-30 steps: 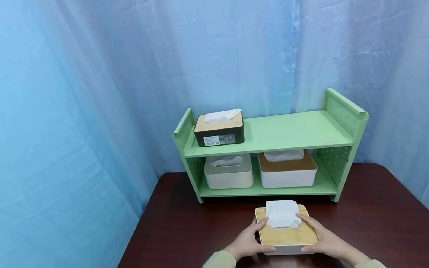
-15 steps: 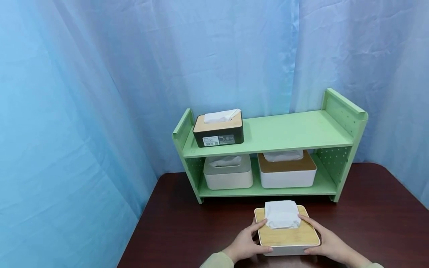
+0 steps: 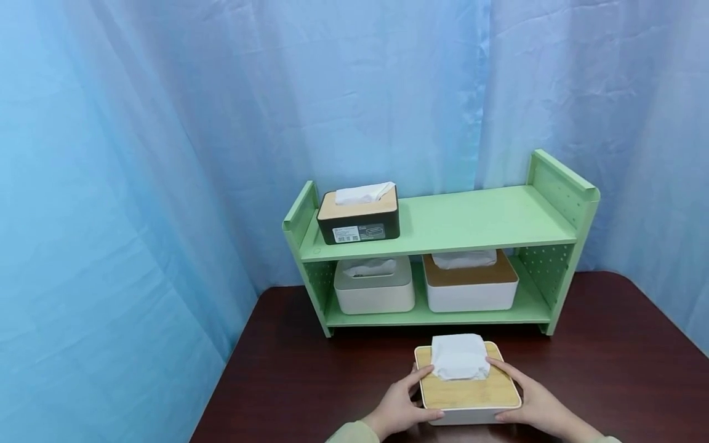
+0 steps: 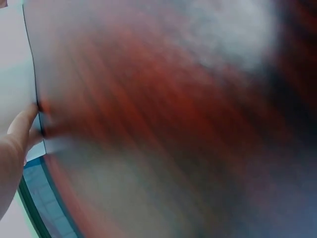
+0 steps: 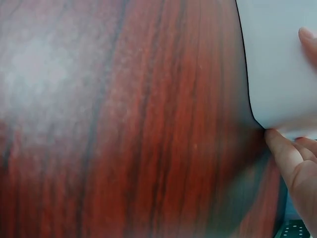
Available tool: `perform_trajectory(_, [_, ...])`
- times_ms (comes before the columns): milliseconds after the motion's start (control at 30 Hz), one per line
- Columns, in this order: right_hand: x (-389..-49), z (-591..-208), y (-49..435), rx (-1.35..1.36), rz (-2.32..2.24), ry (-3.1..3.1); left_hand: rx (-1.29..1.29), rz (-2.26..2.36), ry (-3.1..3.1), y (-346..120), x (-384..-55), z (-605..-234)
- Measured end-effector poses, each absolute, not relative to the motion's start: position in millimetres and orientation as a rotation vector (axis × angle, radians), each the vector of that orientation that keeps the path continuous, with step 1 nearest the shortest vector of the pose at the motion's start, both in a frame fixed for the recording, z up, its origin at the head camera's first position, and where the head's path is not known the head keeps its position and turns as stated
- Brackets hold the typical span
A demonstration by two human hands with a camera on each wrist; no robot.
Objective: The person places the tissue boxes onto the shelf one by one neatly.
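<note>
A white tissue box with a light bamboo lid (image 3: 471,394) rests on the dark wooden table, a white tissue (image 3: 460,357) standing out of its slot. My left hand (image 3: 397,405) grips its left end, thumb on the front wall and index finger over the lid. At the opposite end my right hand (image 3: 536,403) holds it the same way. In the left wrist view, the left hand's fingers (image 4: 22,126) reach along the white wall (image 4: 15,64). In the right wrist view, fingers of the right hand (image 5: 285,151) touch the bottom corner of the white side (image 5: 277,69).
Behind stands a green two-tier shelf (image 3: 487,215). On its upper tier, at the left, is a black tissue box (image 3: 360,229). Below are a cream tissue box with a grey lid (image 3: 376,298) and a white one with a brown lid (image 3: 471,296). Blue curtains (image 3: 360,92) hang behind.
The head view has shifted slightly, so everything sits a little further left in it. Both hands keep their hold on the tissue box; the right hand's fingers have adjusted slightly.
</note>
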State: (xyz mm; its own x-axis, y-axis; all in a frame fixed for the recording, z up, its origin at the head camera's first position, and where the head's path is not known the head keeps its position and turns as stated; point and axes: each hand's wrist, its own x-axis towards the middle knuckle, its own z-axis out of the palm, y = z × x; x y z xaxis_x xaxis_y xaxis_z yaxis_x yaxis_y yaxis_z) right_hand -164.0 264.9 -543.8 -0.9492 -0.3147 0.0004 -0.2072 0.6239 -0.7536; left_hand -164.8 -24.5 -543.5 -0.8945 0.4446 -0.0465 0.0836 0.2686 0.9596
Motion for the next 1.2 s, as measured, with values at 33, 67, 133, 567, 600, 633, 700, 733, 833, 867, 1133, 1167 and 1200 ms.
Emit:
perform_trajectory(33, [-163.6,-543.7,264.4,-0.442,-1.237,2.719,0.494,1.659,2.243,-25.1,-164.2,-543.4])
perform_trajectory(67, [-163.2,-543.6,263.9,-0.446,-1.249,2.72,0.497,1.659,2.244,-25.7,-163.4,-543.2])
perform_trajectory(133, [-162.4,-544.2,262.9,-0.473,-1.272,2.725,0.507,1.652,2.255,-27.2,-162.0,-542.6])
perform_trajectory(567, [-153.6,-544.1,248.3,-0.496,-1.416,2.705,0.532,1.683,2.236,-38.7,-155.7,-536.5])
perform_trajectory(600, [-153.2,-542.9,247.1,-0.485,-1.416,2.71,0.536,1.692,2.236,-39.4,-155.5,-535.6])
perform_trajectory(633, [-153.0,-541.4,245.9,-0.472,-1.406,2.718,0.538,1.696,2.237,-40.2,-155.2,-534.6])
perform_trajectory(700, [-152.8,-538.2,243.8,-0.456,-1.374,2.736,0.538,1.707,2.226,-41.5,-155.2,-533.4])
perform_trajectory(733, [-152.9,-536.2,242.9,-0.448,-1.361,2.733,0.535,1.706,2.225,-42.1,-155.1,-532.6])
perform_trajectory(833, [-153.3,-530.9,240.6,-0.429,-1.339,2.708,0.512,1.706,2.214,-43.5,-155.7,-530.0])
perform_trajectory(867, [-153.3,-529.3,239.9,-0.425,-1.351,2.689,0.505,1.708,2.208,-43.8,-156.1,-529.1])
perform_trajectory(1133, [-152.7,-517.3,238.1,-0.456,-1.338,2.825,0.519,1.688,2.29,-45.5,-159.2,-514.2])
perform_trajectory(1167, [-152.4,-515.6,238.2,-0.476,-1.349,2.849,0.522,1.683,2.303,-45.7,-159.4,-511.5])
perform_trajectory(1200, [-152.2,-513.9,238.4,-0.494,-1.359,2.875,0.521,1.679,2.312,-45.8,-159.7,-508.4])
